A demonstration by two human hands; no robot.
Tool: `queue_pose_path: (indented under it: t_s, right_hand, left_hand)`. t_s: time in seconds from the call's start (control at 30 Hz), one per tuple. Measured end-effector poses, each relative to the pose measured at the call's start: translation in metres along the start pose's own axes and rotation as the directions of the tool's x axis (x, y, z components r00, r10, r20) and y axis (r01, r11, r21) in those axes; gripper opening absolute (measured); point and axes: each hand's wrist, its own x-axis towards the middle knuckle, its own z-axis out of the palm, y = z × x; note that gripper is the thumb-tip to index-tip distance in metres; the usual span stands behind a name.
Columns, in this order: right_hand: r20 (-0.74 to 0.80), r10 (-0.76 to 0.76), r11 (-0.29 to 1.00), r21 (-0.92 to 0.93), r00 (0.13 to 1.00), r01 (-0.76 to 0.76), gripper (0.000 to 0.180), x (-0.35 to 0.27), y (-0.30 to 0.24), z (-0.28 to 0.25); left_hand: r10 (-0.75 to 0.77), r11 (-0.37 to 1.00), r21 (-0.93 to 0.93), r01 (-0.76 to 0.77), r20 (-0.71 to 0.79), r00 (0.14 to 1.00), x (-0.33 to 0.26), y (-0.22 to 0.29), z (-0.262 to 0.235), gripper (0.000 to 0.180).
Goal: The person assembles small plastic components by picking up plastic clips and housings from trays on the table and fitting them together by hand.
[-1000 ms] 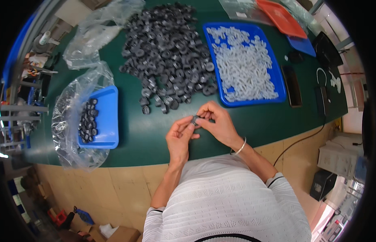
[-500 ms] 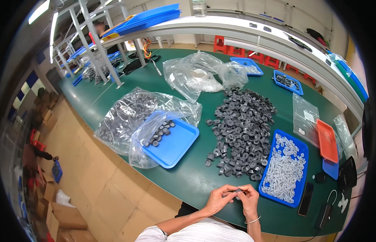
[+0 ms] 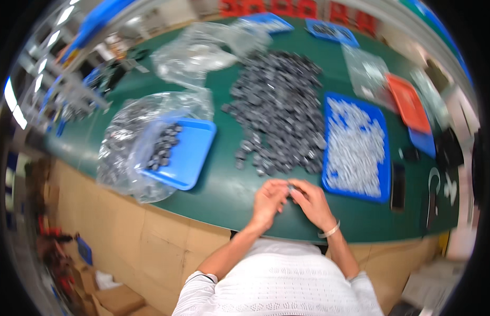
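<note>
My left hand and my right hand meet at the near edge of the green table. Their fingertips pinch a small dark grey plastic part, mostly hidden and blurred by motion. Just beyond them spreads a heap of short dark grey ring-like plastic caps. Right of the heap, a blue tray carries many small translucent white plastic pieces, close to my right hand. On the left, another blue tray bears several dark caps along its left side.
A clear bag of dark caps partly covers the left tray. Further clear bags lie at the back. An orange tray, a phone and a cable are at the right. Two small blue trays stand far back.
The view has tilted down and shifted, so the table sits higher in the picture and more of my shirt shows. My hands stay together with the small part between their fingertips.
</note>
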Motion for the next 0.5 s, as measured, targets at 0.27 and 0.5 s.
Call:
queue_pose_path:
  t_s: [0.27, 0.5]
  right_hand:
    - [-0.115, -0.143, 0.986, -0.102, 0.983, 0.131, 0.035, -0.012, 0.016, -0.012]
    - [0.002, -0.186, 0.983, 0.003, 0.983, 0.186, 0.034, -0.031, 0.017, -0.015]
  left_hand:
    - [-0.17, 0.972, 0.191, 0.139, 0.157, 0.973, 0.012, 0.025, 0.011, 0.026]
    - [-0.426, 0.677, 0.736, 0.023, 0.366, 0.827, 0.018, 0.057, 0.013, 0.021]
